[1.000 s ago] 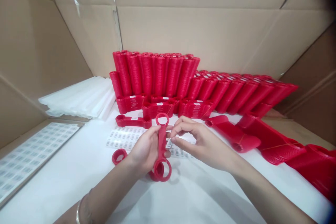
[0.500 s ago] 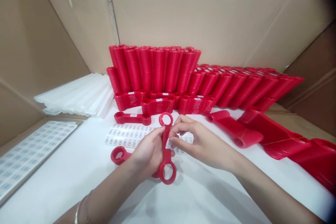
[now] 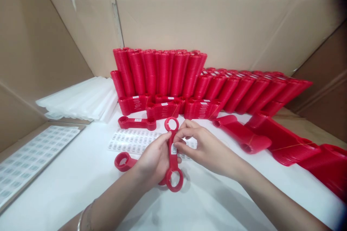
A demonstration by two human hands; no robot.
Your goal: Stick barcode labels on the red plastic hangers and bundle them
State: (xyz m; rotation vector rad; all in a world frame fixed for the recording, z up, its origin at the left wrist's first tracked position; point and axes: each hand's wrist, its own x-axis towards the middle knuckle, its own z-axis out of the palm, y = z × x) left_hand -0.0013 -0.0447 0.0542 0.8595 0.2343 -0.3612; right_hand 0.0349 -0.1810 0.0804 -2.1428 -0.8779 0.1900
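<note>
My left hand (image 3: 155,155) is closed around a red plastic piece (image 3: 172,164), a flat bar with an open ring at each end, held nearly upright. A small white barcode label (image 3: 174,149) lies on the middle of its bar. The fingers of my right hand (image 3: 202,142) are curled, with thumb and forefinger pinched at the label's upper edge. Beneath my left wrist lies another red ringed piece (image 3: 124,161), partly hidden. Behind my hands is a sheet of barcode labels (image 3: 130,140), with a short red stack (image 3: 137,123) bearing a label just beyond it.
Tall stacks of red pieces (image 3: 162,74) stand along the cardboard wall (image 3: 189,21). Banded red bundles (image 3: 241,135) lie at the right. White plastic sleeves (image 3: 78,97) are piled at the left, with more label sheets (image 3: 35,158) nearer on a cardboard edge.
My right fingers have shifted slightly left and up along the bar, so more of the label shows. The held piece's lower ring has swung a little to the right.
</note>
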